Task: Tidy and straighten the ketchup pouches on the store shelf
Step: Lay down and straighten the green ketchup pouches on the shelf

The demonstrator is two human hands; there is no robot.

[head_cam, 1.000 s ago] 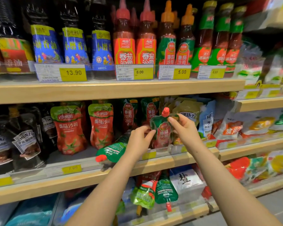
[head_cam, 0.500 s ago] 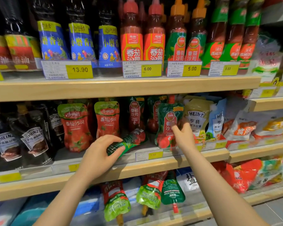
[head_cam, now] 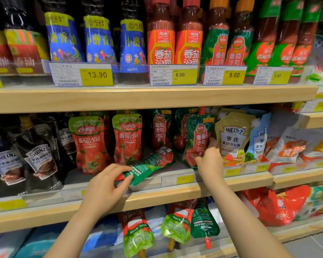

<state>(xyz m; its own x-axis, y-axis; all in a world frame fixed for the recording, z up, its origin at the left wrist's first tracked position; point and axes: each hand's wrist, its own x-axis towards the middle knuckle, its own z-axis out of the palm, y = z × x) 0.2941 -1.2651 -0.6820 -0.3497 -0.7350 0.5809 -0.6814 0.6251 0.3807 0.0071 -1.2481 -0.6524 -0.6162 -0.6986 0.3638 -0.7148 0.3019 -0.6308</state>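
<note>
On the middle shelf [head_cam: 175, 194] a dark green ketchup pouch [head_cam: 151, 164] lies on its side, red cap toward me. My left hand [head_cam: 104, 185] grips its cap end between thumb and fingers. To the right a matching green pouch [head_cam: 199, 138] stands upright at the shelf front, and my right hand [head_cam: 210, 159] holds its lower right edge. Two more green pouches [head_cam: 159, 129] stand behind. Left of them two red ketchup pouches [head_cam: 90, 140] stand upright.
Black Heinz pouches [head_cam: 37, 155] fill the left of the shelf, yellow and blue Heinz pouches [head_cam: 233, 136] the right. Bottles [head_cam: 160, 40] and price tags line the upper shelf. On the lower shelf several pouches [head_cam: 177, 226] lie cap-down toward the front.
My right hand set the green pouch upright at the shelf front and stays on it. My left hand dropped to the fallen pouch and closed on its cap end.
</note>
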